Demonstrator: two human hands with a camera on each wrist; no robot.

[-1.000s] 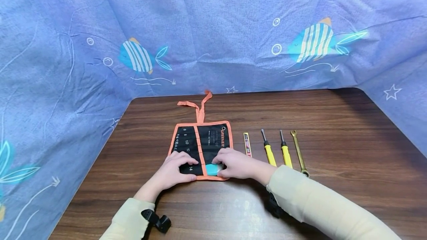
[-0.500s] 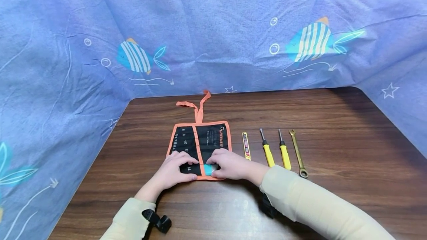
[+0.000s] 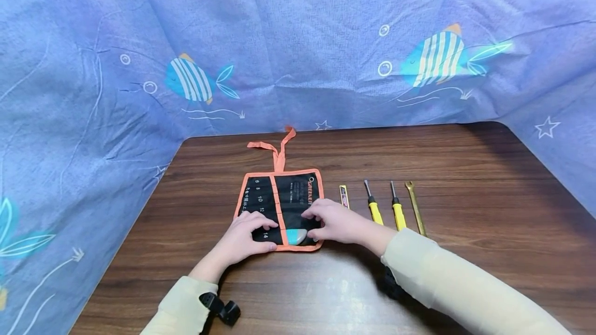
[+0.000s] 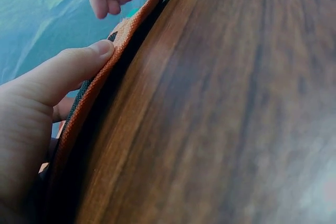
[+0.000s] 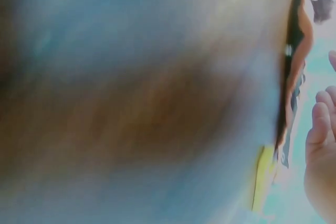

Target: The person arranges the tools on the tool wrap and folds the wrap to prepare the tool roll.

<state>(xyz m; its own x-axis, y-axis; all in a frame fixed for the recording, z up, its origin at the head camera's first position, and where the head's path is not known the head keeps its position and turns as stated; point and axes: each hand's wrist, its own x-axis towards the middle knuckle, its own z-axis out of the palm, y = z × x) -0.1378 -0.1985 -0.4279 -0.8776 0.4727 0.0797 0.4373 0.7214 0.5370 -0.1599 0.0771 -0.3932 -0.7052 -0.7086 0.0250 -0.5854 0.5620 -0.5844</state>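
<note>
A black tool pouch (image 3: 295, 190) with orange edging lies unrolled on the table. From its lower pocket, right of the orange middle band, sticks out a turquoise piece with a rounded grey end (image 3: 295, 237); the rest is hidden, so its kind is unclear. My left hand (image 3: 242, 234) rests on the pouch's lower left part, fingers spread. In the left wrist view its thumb (image 4: 86, 59) presses the orange edge (image 4: 79, 111). Over the pouch's right side is my right hand (image 3: 335, 221), thumb and fingers apart, holding nothing, just right of the grey end.
Right of the pouch lie a narrow yellow-edged packet (image 3: 344, 195), two yellow-handled screwdrivers (image 3: 375, 212) and a brass-coloured wrench (image 3: 416, 206), partly behind the right forearm. Orange ties (image 3: 279, 156) stretch from the pouch's far edge. A blue fish-patterned cloth (image 3: 298, 66) hangs behind the table.
My right hand has let go of the turquoise piece and drawn back right, uncovering its grey end. The piece had slid a little left into the pocket. My left hand has stayed in place.
</note>
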